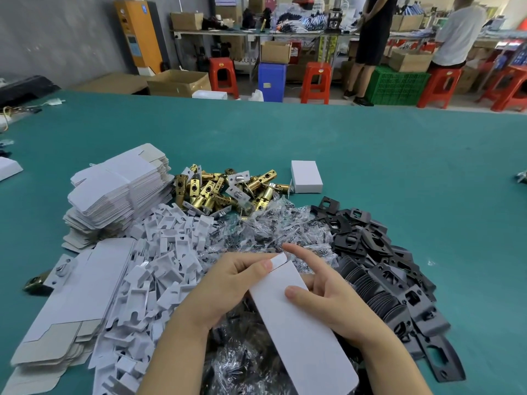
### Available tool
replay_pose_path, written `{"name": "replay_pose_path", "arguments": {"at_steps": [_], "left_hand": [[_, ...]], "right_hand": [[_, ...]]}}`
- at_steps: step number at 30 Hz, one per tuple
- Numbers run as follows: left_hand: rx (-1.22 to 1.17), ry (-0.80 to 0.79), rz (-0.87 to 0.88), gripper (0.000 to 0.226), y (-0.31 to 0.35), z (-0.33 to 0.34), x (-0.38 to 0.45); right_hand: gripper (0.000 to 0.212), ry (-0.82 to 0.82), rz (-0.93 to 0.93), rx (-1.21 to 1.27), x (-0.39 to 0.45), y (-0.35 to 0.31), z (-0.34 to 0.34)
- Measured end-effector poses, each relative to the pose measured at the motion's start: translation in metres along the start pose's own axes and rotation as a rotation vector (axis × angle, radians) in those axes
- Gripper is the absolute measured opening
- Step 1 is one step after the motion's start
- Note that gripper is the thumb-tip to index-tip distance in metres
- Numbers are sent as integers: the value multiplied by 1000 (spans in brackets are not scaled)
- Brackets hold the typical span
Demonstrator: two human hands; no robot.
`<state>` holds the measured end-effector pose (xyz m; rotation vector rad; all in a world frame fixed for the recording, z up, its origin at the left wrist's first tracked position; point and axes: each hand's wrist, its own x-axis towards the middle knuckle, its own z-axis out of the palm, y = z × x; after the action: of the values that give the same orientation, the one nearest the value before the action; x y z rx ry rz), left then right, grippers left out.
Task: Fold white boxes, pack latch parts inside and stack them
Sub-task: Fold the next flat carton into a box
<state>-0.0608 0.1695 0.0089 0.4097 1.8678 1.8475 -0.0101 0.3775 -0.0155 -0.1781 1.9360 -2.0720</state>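
Note:
A long white box (299, 323) lies tilted between my hands above the piles. My left hand (228, 283) grips its far end, thumb pressing on the small end flap. My right hand (328, 295) holds the box from the right with its thumb on the top face and its index finger pointing up. Brass latch parts (225, 189) lie heaped further back. One folded white box (306, 176) sits behind them on the green table (370, 166).
Flat white box blanks are stacked at left (114, 195) and front left (74, 300). White card inserts (165, 252), clear bagged screws (271, 229) and black plates (379, 266) surround my hands. Stools, crates and standing people are beyond the table's far edge.

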Motion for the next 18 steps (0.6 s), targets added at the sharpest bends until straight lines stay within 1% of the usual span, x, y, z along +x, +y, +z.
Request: {"name": "replay_pose_path", "arguments": {"at_steps": [6, 11, 18], "left_hand": [[13, -29, 6, 31, 2, 0, 0], [29, -20, 0, 31, 1, 1, 0], [51, 5, 3, 32, 0, 0, 1]], "right_hand": [[67, -27, -11, -13, 1, 1, -2], [71, -31, -13, -22, 2, 3, -3], [71, -25, -22, -41, 1, 2, -2]]}}
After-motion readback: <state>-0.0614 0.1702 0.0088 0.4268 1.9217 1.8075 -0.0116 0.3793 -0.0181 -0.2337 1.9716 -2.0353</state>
